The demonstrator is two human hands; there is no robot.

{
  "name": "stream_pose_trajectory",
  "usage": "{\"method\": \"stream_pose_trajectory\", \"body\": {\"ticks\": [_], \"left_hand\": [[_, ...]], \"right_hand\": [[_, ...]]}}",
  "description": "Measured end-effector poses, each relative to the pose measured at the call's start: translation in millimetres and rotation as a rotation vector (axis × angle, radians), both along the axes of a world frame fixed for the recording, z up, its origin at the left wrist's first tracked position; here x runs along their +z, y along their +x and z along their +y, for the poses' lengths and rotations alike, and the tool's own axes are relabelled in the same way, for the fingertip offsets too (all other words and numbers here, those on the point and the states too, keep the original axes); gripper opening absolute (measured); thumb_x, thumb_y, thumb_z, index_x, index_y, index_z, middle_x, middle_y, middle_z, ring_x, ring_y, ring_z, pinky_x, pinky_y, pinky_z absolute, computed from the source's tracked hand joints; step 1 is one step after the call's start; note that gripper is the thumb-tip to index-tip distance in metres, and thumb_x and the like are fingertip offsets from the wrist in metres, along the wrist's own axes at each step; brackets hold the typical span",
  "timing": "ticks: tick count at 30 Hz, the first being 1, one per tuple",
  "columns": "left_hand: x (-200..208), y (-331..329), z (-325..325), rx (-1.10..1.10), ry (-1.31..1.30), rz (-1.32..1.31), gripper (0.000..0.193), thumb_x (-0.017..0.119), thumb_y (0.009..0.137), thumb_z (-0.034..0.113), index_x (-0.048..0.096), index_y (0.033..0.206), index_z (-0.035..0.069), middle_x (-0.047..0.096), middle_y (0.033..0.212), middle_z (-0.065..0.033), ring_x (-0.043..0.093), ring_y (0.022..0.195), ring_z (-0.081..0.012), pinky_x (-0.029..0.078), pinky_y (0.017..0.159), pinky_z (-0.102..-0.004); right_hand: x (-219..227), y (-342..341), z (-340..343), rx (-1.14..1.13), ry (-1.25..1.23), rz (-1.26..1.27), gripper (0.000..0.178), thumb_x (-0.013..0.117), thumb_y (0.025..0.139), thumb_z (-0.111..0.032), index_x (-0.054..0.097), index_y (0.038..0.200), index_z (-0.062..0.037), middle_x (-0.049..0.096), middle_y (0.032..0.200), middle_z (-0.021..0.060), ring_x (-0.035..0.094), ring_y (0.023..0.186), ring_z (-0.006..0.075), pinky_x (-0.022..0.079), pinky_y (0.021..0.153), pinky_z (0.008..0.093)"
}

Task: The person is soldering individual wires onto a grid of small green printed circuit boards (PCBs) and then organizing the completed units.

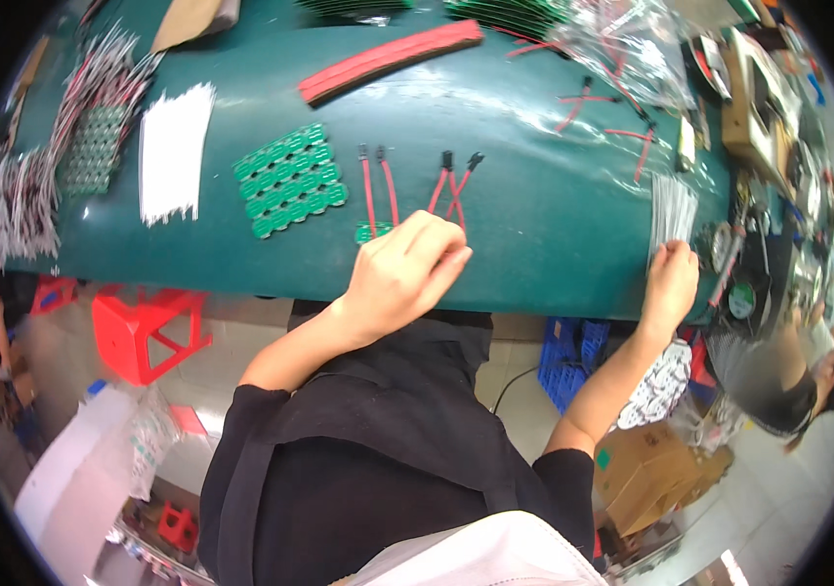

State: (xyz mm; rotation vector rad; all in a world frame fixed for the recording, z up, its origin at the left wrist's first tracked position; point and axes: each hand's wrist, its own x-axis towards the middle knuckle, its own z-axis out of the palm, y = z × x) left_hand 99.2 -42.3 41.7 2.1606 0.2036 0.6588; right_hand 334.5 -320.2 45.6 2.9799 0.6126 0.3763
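My left hand (402,269) is over the near middle of the green table, its fingers curled closed. What they hold is hidden. Just beyond it lie two pairs of red wire leads with black connectors, a left pair (388,181) and a crossed right pair (454,195). Their lower ends run to or behind the hand. A small green circuit board (366,232) peeks out beside it. At the table's right, my right hand (672,283) pinches the near end of a bundle of thin grey-white wires (673,207). How many wires are between the fingertips cannot be told.
A green circuit-board panel (290,181) and a white wire stack (175,151) lie left. A red strip (390,61) lies beyond. Loose red leads (588,101) and a clear plastic bag (637,49) lie far right. Below stand a red stool (139,337) and blue crate (563,366).
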Motion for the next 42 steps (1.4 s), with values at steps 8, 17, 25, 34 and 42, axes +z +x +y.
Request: {"method": "stream_pose_trajectory", "body": {"ticks": [8, 17, 25, 34, 42], "left_hand": [[40, -80, 67, 0.433, -0.215, 0.007, 0.013, 0.073, 0.081, -0.002, 0.063, 0.087, 0.001, 0.063, 0.085, -0.0056, 0.062, 0.073, -0.0128, 0.052, 0.068, -0.0257], [36, -183, 146, 0.893, -0.267, 0.012, 0.011, 0.067, 0.091, 0.001, 0.061, 0.101, 0.0, 0.063, 0.094, -0.0032, 0.062, 0.081, -0.0097, 0.051, 0.074, -0.022], [32, -190, 193, 0.931, 0.002, 0.298, 0.016, 0.071, 0.087, 0.012, 0.07, 0.099, 0.002, 0.069, 0.09, -0.0061, 0.064, 0.077, -0.0119, 0.052, 0.072, -0.0256], [36, -130, 219, 0.793, 0.187, 0.71, 0.02, 0.07, 0.084, 0.022, 0.066, 0.089, 0.003, 0.067, 0.082, -0.0075, 0.066, 0.073, -0.0184, 0.052, 0.069, -0.0313], [26, -129, 244, 0.753, 0.286, 0.896, 0.024, 0.068, 0.084, 0.03, 0.067, 0.089, 0.007, 0.071, 0.088, -0.0096, 0.07, 0.083, -0.0282, 0.054, 0.074, -0.0393]], "right_hand": [[-3, 18, -12, 0.099, -0.008, 0.05, 0.018, 0.059, 0.09, -0.012, 0.064, 0.103, -0.0004, 0.064, 0.096, 0.0217, 0.063, 0.086, 0.0397, 0.051, 0.077, 0.047], [11, 12, -19, 0.004, 0.005, -0.011, 0.02, 0.058, 0.096, -0.019, 0.065, 0.102, -0.001, 0.065, 0.097, 0.0196, 0.063, 0.09, 0.0369, 0.05, 0.08, 0.0438], [38, -14, -8, 0.006, 1.014, 0.361, 0.023, 0.056, 0.101, -0.017, 0.061, 0.109, 0.0039, 0.066, 0.083, 0.009, 0.064, 0.07, 0.0132, 0.053, 0.064, 0.0247], [-25, -87, 77, 0.154, 1.034, 0.298, 0.014, 0.057, 0.099, -0.006, 0.06, 0.103, 0.0066, 0.068, 0.095, 0.0146, 0.068, 0.077, 0.0165, 0.056, 0.066, 0.0252], [18, -67, 68, 0.032, 0.957, 0.719, 0.012, 0.061, 0.097, -0.011, 0.061, 0.102, 0.0001, 0.059, 0.076, 0.0025, 0.056, 0.063, 0.0069, 0.044, 0.053, 0.0201]]}}
